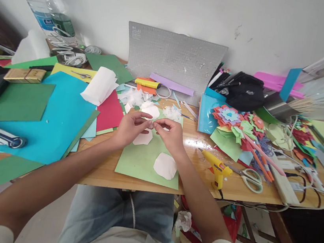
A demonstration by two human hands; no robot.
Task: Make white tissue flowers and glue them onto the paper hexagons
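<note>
My left hand (133, 129) and my right hand (169, 135) meet fingertip to fingertip above a light green sheet (141, 164). Both are closed in a pinch. Something tiny and pale may sit between the fingertips, too small to make out. Under my left hand lies a white rounded paper piece (144, 139), partly covered by the fingers. Another white paper piece (165, 166) rests flat on the sheet's near right part, beside my right wrist. Just beyond the fingers is a crumpled white paper piece (150, 111).
A yellow glue gun (215, 166) and scissors (251, 180) lie to the right, near folded paper flowers (230, 116). Coloured sheets (60, 120) and a stapler (0, 135) cover the left. A grey cutting mat (173, 55) leans on the wall behind torn white scraps (133, 97).
</note>
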